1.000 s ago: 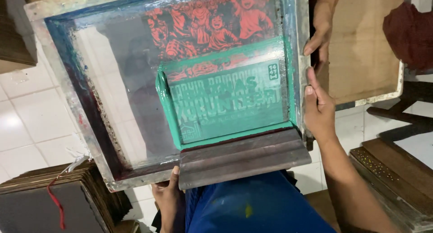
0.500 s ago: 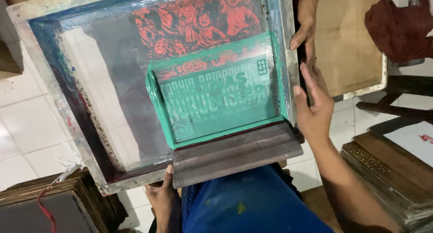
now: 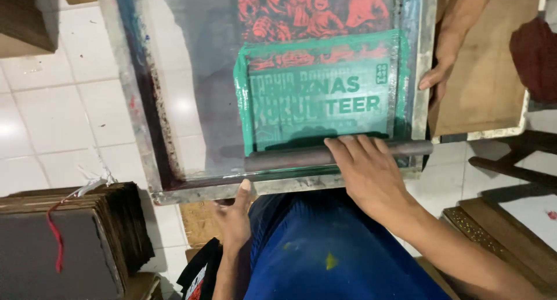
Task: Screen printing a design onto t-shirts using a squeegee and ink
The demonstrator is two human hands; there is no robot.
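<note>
A large screen-printing frame (image 3: 134, 102) with a grey metal rim lies tilted in front of me. Its mesh carries a red picture (image 3: 313, 10) and a green-inked block of lettering (image 3: 319, 102). A dark squeegee (image 3: 284, 159) stands on the mesh at the near edge of the green ink. My right hand (image 3: 366, 175) grips the squeegee's handle from above. My left hand (image 3: 235, 214) holds the frame's near rail from below, thumb on the rim. Another person's hand (image 3: 444, 62) holds the frame's right rail.
A stack of dark cardboard sheets (image 3: 69, 242) tied with red string sits at the lower left on the white tiled floor (image 3: 52, 120). A wooden board (image 3: 487, 73) lies under the frame at the right, beside a dark red cloth (image 3: 534, 56). Wooden frames (image 3: 510, 230) lie at the lower right.
My right hand left the frame's right rail and took the squeegee, which now stands upright on the mesh. The frame fills more of the view.
</note>
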